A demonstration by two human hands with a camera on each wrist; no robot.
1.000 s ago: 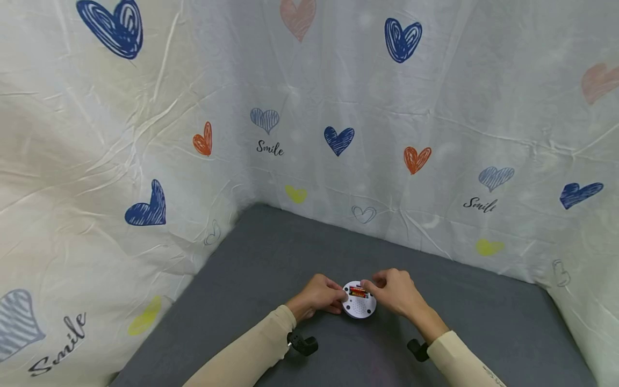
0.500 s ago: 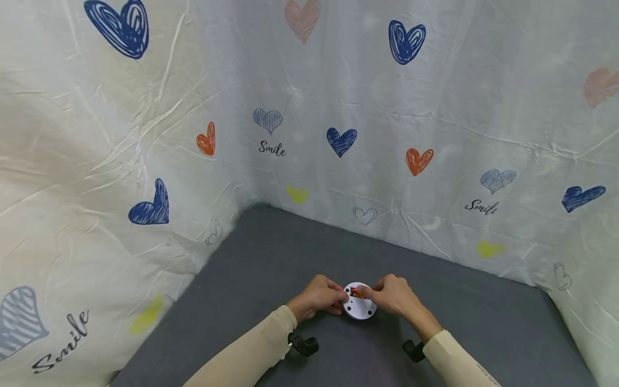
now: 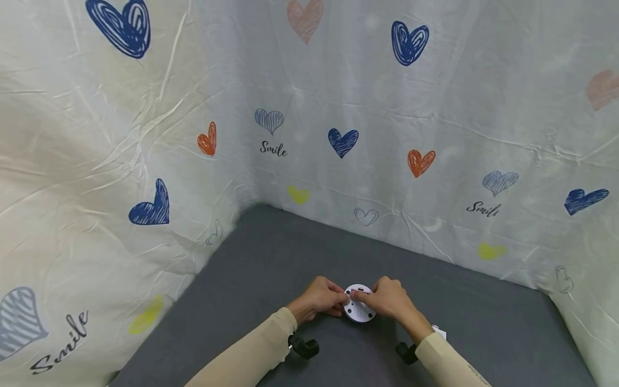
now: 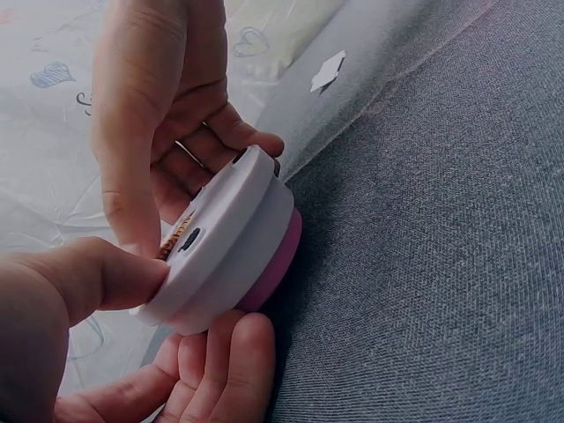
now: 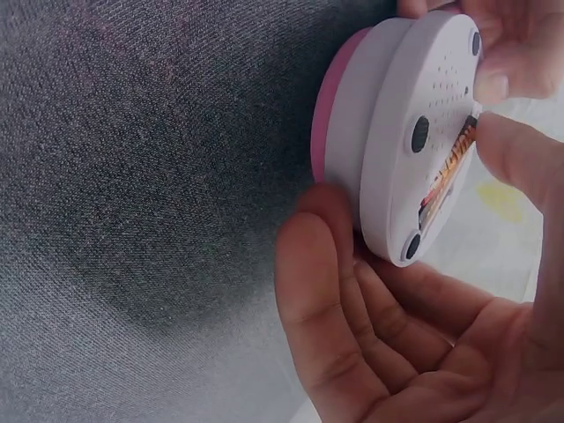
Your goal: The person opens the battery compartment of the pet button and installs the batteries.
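A round white plastic device [image 3: 360, 313] with a pink base lies face down on the grey cloth, its underside with small holes and dark rubber feet facing up. My left hand [image 3: 319, 296] pinches its left edge, thumb on top and fingers beneath. Red-and-orange batteries [image 5: 452, 166] sit in the uncovered slot; in the head view my right thumb mostly hides them. With that thumb my right hand [image 3: 388, 297] presses on the batteries, while its curled fingers hold the far side of the device, as the right wrist view shows.
A small white flat piece [image 3: 439, 331] lies on the grey cloth [image 3: 290, 242], partly behind the right forearm. White curtains [image 3: 367, 97] printed with hearts stand around the surface at the back and sides. Dark straps with cameras [image 3: 303, 345] sit on both wrists.
My right thumb has moved left over the batteries and now covers most of them. The right forearm has shifted left, uncovering the white piece. The left hand keeps its grip.
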